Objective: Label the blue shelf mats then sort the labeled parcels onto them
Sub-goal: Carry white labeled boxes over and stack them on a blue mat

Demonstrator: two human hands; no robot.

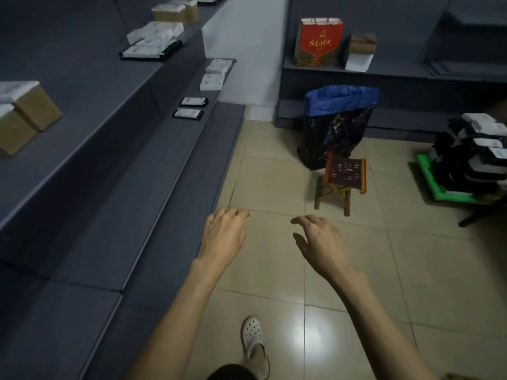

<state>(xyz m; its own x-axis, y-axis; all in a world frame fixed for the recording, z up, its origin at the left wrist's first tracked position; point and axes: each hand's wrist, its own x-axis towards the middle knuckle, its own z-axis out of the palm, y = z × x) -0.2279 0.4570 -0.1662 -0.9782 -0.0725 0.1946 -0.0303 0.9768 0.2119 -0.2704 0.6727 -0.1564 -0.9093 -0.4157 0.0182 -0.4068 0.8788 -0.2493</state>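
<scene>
Dark blue shelf mats [115,171] line the tiered shelves on the left. Two brown boxes [24,113] stand on the upper tier near me. Two flat black parcels with white labels [190,108] lie on a lower tier, with white parcels [215,75] beyond them. More white and brown parcels [156,37] sit on the top shelf. A pile of black labeled parcels [477,152] rests on a green pallet [433,185] at the right. My left hand [223,231] and my right hand [319,239] hover empty over the tiled floor, fingers apart.
A small wooden folding stool [341,179] stands on the floor ahead, behind it a black bag with blue lining [337,124]. A red gift bag [318,42] and a brown-and-white box [360,52] sit on the far shelf. My white shoe [252,335] is below.
</scene>
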